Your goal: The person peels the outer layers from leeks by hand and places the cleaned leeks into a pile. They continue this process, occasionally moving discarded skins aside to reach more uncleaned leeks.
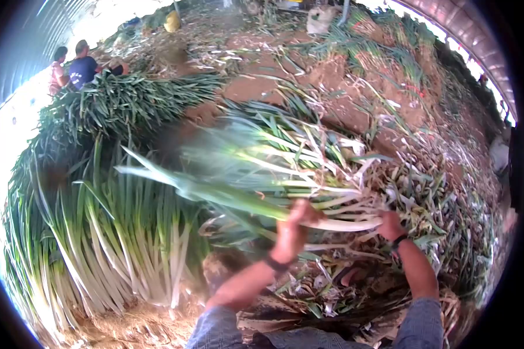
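Stalk (244, 202) gripped mid-length by left hand (297, 218), and at white end (370, 224) by right hand (391, 224), in front of loose heap (311, 157). Support shank (343, 225) straight; grip lightly to avoid bruising or snapping.

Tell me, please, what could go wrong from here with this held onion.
The held onion, between the left hand and right hand, might bend or tear. Its green leaves point toward the upright onions and could snag there. Loose leaf scraps near the right hand might cling to it.
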Available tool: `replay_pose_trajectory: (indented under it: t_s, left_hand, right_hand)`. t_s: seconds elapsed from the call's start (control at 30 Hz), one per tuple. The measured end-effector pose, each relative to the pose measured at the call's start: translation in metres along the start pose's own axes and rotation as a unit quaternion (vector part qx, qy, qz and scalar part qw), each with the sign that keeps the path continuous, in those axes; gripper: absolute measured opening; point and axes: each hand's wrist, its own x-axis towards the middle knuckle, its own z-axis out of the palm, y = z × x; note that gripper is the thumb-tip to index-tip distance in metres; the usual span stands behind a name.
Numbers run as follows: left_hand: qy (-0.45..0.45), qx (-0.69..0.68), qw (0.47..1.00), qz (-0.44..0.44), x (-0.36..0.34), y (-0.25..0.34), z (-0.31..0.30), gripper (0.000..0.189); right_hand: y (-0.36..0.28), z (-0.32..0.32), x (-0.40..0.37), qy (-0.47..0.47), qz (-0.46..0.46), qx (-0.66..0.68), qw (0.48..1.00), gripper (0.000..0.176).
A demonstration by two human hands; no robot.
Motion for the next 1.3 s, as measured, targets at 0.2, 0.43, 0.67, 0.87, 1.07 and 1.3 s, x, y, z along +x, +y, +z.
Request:
replay_pose_trajectory:
  t_s: [0.2, 0.43, 0.67, 0.87, 1.07, 1.3]
  left_hand:
    - [0.167, -0.159, 0.973, 0.015, 0.039, 0.084, -0.067, 0.042]
    - [0.149, 0.020, 0.988, -0.044, 0.041, 0.053, -0.067, 0.034]
    - [0.152, 0.113, 0.980, -0.063, 0.029, 0.051, -0.073, 0.033]
    - [0.222, 0.039, 0.963, -0.147, 0.031, 0.048, -0.066, 0.033]
    - [0.192, -0.001, 0.966, -0.172, 0.027, 0.044, -0.065, 0.031]
    - [0.148, 0.048, 0.966, -0.205, 0.013, 0.008, -0.048, 0.026]
  right_hand:
    - [0.220, -0.051, -0.106, -0.329, 0.267, -0.294, 0.857, 0.057]
    - [-0.046, 0.066, 0.016, -0.232, 0.169, 0.272, 0.918, 0.020]
    - [-0.136, 0.309, 0.022, -0.204, -0.054, 0.134, 0.968, 0.017]
    - [-0.158, 0.298, 0.029, -0.412, -0.085, 0.108, 0.901, 0.029]
    - [-0.148, 0.207, 0.028, -0.351, -0.053, 0.174, 0.919, 0.026]
    - [-0.064, 0.004, 0.049, -0.021, -0.025, 0.082, 0.996, 0.025]
